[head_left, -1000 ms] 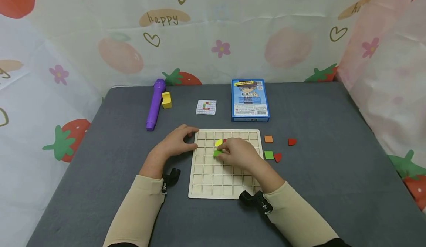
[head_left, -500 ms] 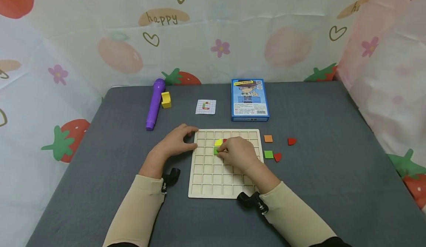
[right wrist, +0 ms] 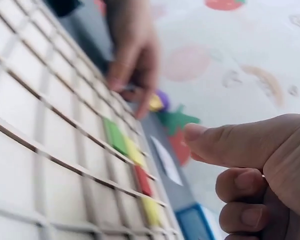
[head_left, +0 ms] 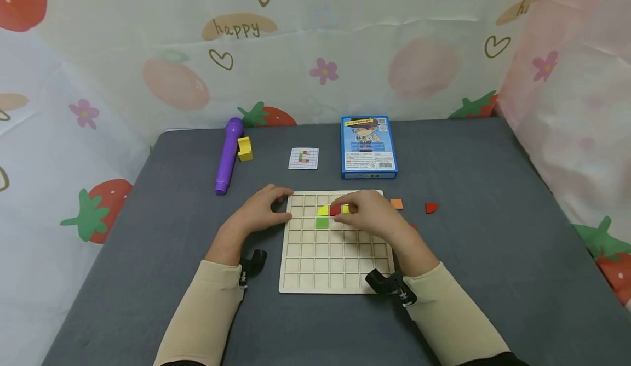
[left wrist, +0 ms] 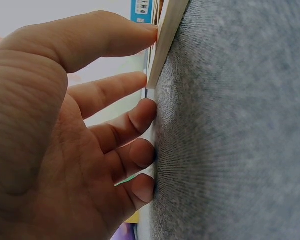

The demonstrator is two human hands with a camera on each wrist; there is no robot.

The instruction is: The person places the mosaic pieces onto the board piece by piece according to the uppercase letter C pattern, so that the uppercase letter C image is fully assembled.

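While resting on the grid board (head_left: 315, 267), right hand (head_left: 372, 215) is hovering with fingers loosely curled, gripping nothing, left hand (head_left: 258, 212) is bracing the board's edge, fingers relaxed

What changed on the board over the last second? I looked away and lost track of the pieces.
The right hand moved from the green tile up and right to the second row, leaving that tile uncovered in its cell, and now rests by the red tile and a yellow tile. The left hand stayed at the wooden board's left corner; the loose pieces on the right did not move.
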